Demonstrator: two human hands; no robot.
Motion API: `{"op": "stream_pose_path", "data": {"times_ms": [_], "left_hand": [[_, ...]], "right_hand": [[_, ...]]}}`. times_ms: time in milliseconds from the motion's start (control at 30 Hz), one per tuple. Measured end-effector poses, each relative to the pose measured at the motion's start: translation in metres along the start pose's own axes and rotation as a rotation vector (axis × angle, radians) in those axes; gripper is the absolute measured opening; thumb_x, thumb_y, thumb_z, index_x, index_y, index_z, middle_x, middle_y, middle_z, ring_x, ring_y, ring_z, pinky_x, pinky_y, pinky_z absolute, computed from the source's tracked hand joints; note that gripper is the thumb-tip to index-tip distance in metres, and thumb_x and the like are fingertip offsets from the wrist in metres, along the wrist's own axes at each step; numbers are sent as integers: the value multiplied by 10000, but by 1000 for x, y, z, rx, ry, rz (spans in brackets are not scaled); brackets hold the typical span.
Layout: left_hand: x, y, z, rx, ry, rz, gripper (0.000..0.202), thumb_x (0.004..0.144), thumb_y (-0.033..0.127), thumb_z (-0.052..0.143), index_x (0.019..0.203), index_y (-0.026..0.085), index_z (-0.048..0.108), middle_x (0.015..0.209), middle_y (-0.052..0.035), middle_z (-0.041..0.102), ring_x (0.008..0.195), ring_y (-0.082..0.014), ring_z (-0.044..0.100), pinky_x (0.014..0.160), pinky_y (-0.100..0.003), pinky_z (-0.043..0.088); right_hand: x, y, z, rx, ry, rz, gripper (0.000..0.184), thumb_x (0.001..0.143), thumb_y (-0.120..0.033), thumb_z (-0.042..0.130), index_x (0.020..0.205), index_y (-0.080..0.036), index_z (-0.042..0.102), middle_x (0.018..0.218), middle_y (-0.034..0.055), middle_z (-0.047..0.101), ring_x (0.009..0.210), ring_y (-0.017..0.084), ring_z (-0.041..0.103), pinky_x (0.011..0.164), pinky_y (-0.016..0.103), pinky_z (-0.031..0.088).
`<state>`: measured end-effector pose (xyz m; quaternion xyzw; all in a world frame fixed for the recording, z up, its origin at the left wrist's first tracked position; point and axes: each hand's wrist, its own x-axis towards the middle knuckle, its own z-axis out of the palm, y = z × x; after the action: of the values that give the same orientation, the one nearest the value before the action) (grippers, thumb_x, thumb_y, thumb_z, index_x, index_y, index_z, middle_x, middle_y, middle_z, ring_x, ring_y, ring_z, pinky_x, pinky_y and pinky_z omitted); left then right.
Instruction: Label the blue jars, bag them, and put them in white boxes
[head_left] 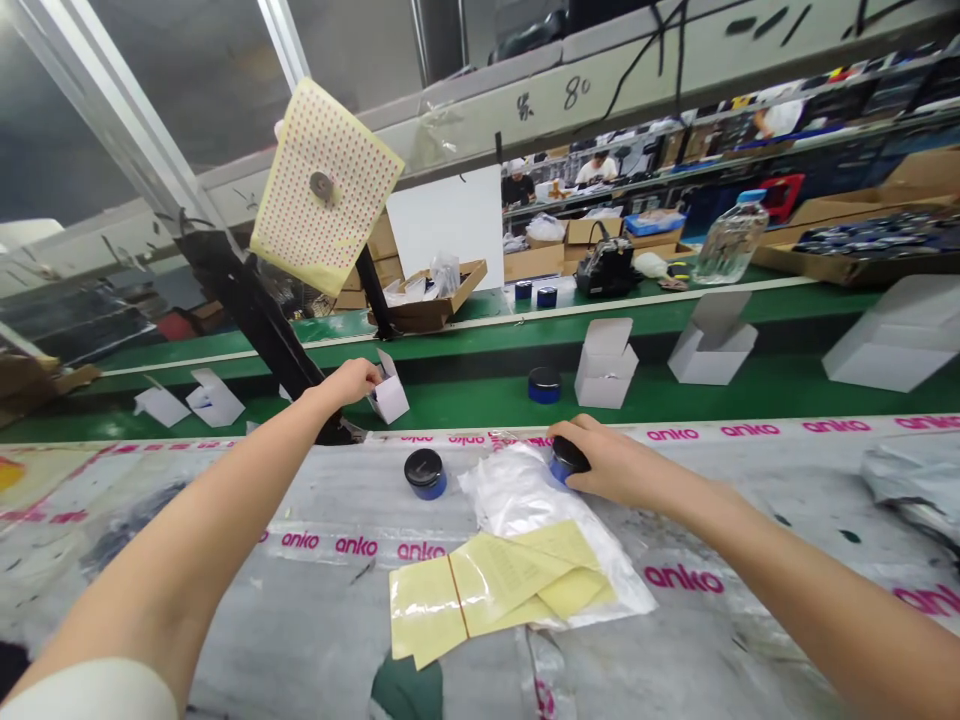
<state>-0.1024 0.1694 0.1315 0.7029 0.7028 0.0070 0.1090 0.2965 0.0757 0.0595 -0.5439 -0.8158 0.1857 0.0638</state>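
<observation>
Reaching out toward eleven o'clock, the left hand (352, 383): what has it got?

A small white carton (391, 400), flaps open, standing on the green conveyor belt (465, 400) just past the table's far edge. The fingers are curled shut on its left flap.

And the right hand (611, 468)?

Down on the plastic-covered table (315, 620), at about one o'clock from the middle of the view. It is clamped over a blue jar with a black lid (564, 458); only the jar's left side shows under the fingers. The jar sits at the far edge of a clear plastic bag (517, 495).

Anything alongside?

A second blue jar (425, 473), lid on and upright, at nine o'clock from the held one, just beside the bag and touched by neither hand. Yellow paper sheets (487, 590) lie at six o'clock, partly over the bag. On the belt a third jar (544, 384) stands at twelve o'clock from the right hand, with an open white box (606, 365) just beside it at three o'clock.

The hands themselves?

Well apart, each closed on its own thing.
</observation>
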Motion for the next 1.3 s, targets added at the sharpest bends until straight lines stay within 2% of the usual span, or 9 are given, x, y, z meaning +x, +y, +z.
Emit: {"op": "stream_pose_path", "data": {"times_ms": [167, 267, 367, 467, 633, 800, 1000, 1167, 1300], "left_hand": [[-4, 0, 1, -57, -49, -60, 320, 977, 359, 624, 1215, 145, 625, 1181, -91, 664, 995, -211, 676, 853, -406, 596], [-6, 0, 2, -62, -66, -45, 314, 974, 350, 629, 1212, 144, 627, 1179, -91, 665, 989, -207, 676, 845, -399, 598], [-7, -1, 1, -22, -51, -15, 316, 963, 346, 645, 1201, 139, 636, 1183, -87, 666, 999, -216, 675, 845, -400, 597], [-7, -6, 1, 27, 6, -4, 316, 959, 353, 649, 1190, 138, 643, 1189, -82, 665, 1019, -230, 671, 863, -411, 592], [-2, -17, 4, 70, 158, -57, 275, 963, 346, 648, 1172, 169, 650, 1181, -82, 667, 1041, -219, 668, 892, -406, 578], [1, -14, 18, 62, 319, -40, 162, 959, 246, 616, 1063, 146, 691, 1174, -108, 678, 1104, -241, 649, 970, -435, 535], [-1, -16, 22, -39, 256, 96, 427, 777, -21, 529, 1054, 189, 778, 1151, -74, 752, 1114, -252, 679, 965, -306, 507], [-5, -24, 10, -54, 143, 102, 117, 883, 136, 665, 966, 152, 745, 990, -27, 763, 949, -184, 710, 906, -333, 557], [-8, -23, 9, -7, 210, 5, 221, 971, 336, 636, 1032, 127, 676, 1019, -57, 709, 938, -189, 687, 874, -404, 577]], "right_hand": [[14, -51, -15, -22, 41, -180, 659, 803, -248, 732, 1432, -216, 534, 1497, 188, 471, 1401, 399, 421, 1081, 544, 423], [53, -117, -16, 8, 39, -382, 456, 921, -228, 630, 1375, -235, 582, 1323, 126, 631, 1260, 314, 575, 1009, 447, 502], [108, -176, -9, 19, 74, -380, 405, 988, -268, 601, 1386, -206, 550, 1254, 115, 655, 1099, 265, 658, 926, 453, 556], [155, -207, 4, 2, 78, -340, 377, 988, -357, 639, 1314, -174, 589, 1286, 103, 627, 1070, 242, 659, 898, 455, 577], [189, -204, 26, -43, 93, -349, 373, 986, -354, 641, 1307, -172, 594, 1293, 105, 623, 1083, 247, 654, 904, 460, 575], [199, -185, 27, -34, 126, -514, 362, 983, -337, 647, 1303, -176, 602, 1310, 105, 619, 1120, 256, 642, 936, 477, 561], [202, -146, 6, 59, 191, -573, 307, 987, -319, 641, 1253, -166, 628, 1290, 99, 633, 1123, 250, 643, 944, 472, 558], [195, -151, 11, 70, 191, -539, 358, 992, -315, 635, 1320, -177, 595, 1272, 99, 642, 1106, 252, 653, 948, 485, 556], [193, -179, 24, 35, 152, -519, 367, 993, -334, 633, 1325, -185, 590, 1275, 101, 635, 1073, 242, 661, 906, 458, 577]]}}
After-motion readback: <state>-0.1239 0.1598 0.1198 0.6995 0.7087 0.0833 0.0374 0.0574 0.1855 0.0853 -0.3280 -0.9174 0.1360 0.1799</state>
